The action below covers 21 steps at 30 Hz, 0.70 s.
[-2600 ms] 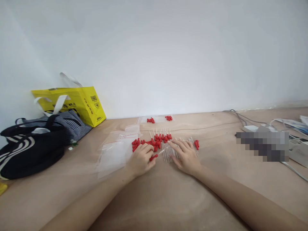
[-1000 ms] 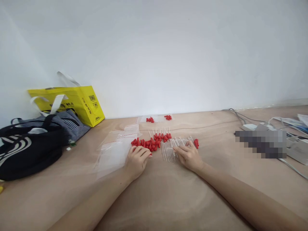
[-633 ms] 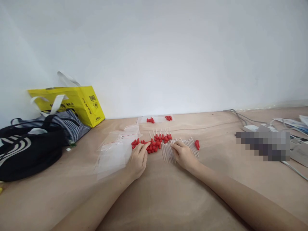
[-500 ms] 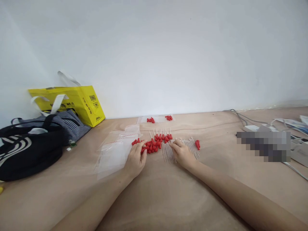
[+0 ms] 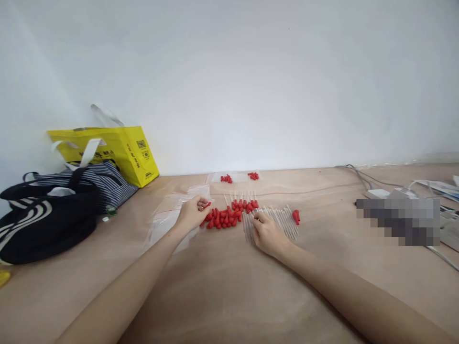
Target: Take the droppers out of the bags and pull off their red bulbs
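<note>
My left hand (image 5: 194,213) is closed, pinching a red rubber dropper bulb (image 5: 209,204) at its fingertips, just left of the pile of red bulbs (image 5: 224,219). Resting over a row of thin clear tubes (image 5: 285,222), my right hand (image 5: 267,231) has its fingers drawn together at the row's left end. It seems to grip a clear tube, though the fingers cover most of it. Behind the pile, several tubes with red bulbs on their ends (image 5: 245,205) lie pointing toward the wall. Two loose red bulbs (image 5: 296,216) lie at the row's right end.
Clear zip bags (image 5: 161,224) lie flat on the left, partly under my left arm. A filled bag (image 5: 238,177) with tubes and red bulbs lies near the wall. A yellow bag (image 5: 138,160), striped bag (image 5: 107,184) and black bag (image 5: 46,224) stand left; cables (image 5: 358,174) run right.
My left hand has lifted off the bulb pile and moved left and away from me, now with a red bulb in its fingertips. My right hand stays over the tubes, its fingers more curled.
</note>
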Available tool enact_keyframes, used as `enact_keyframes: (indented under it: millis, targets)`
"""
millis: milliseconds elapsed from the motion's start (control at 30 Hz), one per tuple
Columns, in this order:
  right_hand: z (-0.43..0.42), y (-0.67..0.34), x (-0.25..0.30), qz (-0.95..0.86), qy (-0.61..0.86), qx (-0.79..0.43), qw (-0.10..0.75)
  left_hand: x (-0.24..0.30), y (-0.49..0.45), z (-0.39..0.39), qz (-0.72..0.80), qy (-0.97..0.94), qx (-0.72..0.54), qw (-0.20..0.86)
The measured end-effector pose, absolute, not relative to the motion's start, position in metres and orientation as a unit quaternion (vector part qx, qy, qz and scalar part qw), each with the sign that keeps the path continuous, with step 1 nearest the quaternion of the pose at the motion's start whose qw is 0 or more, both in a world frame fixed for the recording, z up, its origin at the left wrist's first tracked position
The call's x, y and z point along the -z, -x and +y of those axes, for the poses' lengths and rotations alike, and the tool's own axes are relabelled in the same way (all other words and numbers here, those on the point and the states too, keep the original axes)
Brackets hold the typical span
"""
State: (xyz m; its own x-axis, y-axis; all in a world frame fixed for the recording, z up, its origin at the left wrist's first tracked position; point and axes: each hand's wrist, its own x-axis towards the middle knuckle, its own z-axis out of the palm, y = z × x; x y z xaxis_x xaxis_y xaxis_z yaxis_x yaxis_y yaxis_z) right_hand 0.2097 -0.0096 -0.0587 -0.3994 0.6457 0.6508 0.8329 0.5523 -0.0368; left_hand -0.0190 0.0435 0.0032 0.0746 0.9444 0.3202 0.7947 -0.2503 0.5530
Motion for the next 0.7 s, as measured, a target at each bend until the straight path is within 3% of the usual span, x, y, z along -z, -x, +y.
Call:
enact_keyframes:
  millis: [333,700]
  targets:
    - [-0.019,-0.219,0.054,-0.822,0.423,0.144,0.353,-0.007,0.007,0.052,0.653,-0.711,-0.252,0.067]
    - [-0.036,-0.252,0.045,-0.812,0.398,0.219,0.365,0.006,-0.043,0.123,0.719,-0.687,-0.070,0.078]
